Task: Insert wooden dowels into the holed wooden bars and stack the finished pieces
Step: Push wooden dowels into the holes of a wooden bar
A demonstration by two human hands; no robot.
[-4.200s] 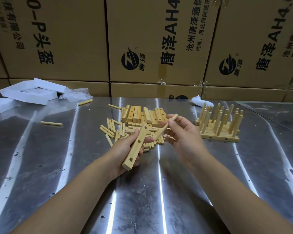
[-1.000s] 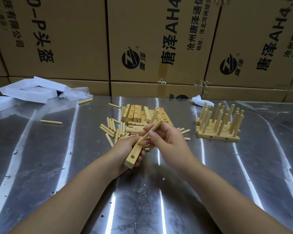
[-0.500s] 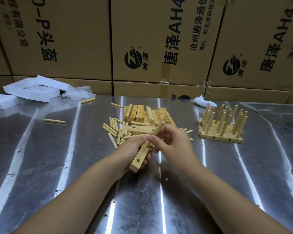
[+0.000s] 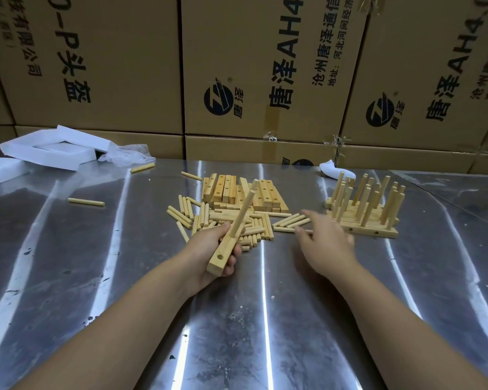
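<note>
The right hand [image 4: 326, 242] has left the dowel [image 4: 244, 209], now seated in the bar [image 4: 219, 258], and hovers slack-fingered over loose dowels [image 4: 289, 222] at the middle of the bench [image 4: 96, 277]. The left hand [image 4: 206, 246] grips the bar just below that 1 dowel.

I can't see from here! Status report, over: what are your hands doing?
Left hand grips bar, one dowel in. Right hand open, blurred, at loose dowels. Nothing blocking.

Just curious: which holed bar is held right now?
The bar in the left hand, one dowel standing in it; the rest lie on the table.
</note>
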